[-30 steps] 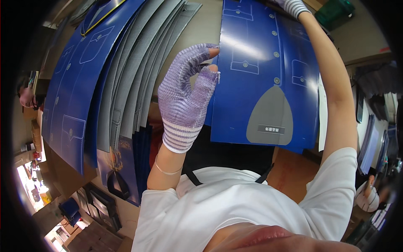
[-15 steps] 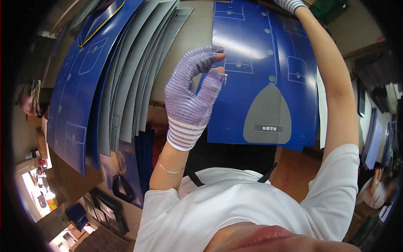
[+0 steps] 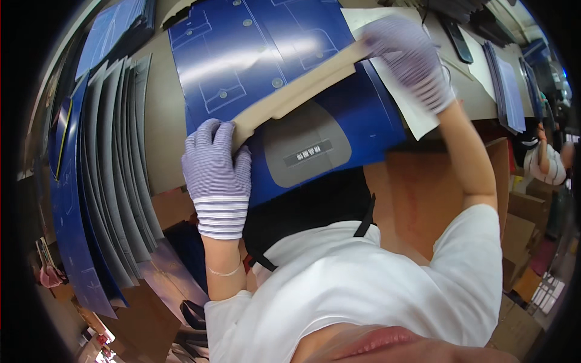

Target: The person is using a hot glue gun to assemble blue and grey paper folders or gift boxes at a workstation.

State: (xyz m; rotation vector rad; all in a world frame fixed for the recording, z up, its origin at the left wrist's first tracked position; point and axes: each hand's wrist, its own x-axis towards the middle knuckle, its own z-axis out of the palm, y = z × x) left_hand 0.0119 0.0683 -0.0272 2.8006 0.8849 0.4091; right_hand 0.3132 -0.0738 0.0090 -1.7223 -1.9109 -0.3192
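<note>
A blue glossy sheet (image 3: pixel 242 51), printed with garment pockets, buttons and a grey rounded panel, lies on the table in front of me. Above it, slanting up to the right, is a long beige strip (image 3: pixel 302 88) like folded cardboard with a stepped edge. My left hand (image 3: pixel 216 160), in a purple-and-white striped knit glove, is closed on the strip's lower left end. At its upper right end is my right hand (image 3: pixel 414 63), gloved alike and smeared by motion, its fingers closed around that end. Part of the sheet is hidden under the strip.
To the left stand several grey-sided blue folded pieces (image 3: pixel 118 169) in a row. White paper (image 3: pixel 417 118) sticks out at the sheet's right. A dark phone-like object (image 3: pixel 457 39) lies farther right. Below the table edge is a cardboard box (image 3: pixel 436 187); another person (image 3: pixel 543 163) is at far right.
My right hand has come back from the far right and now holds the beige strip. My left hand, empty before, has lowered and closed on its other end. The view has turned.
</note>
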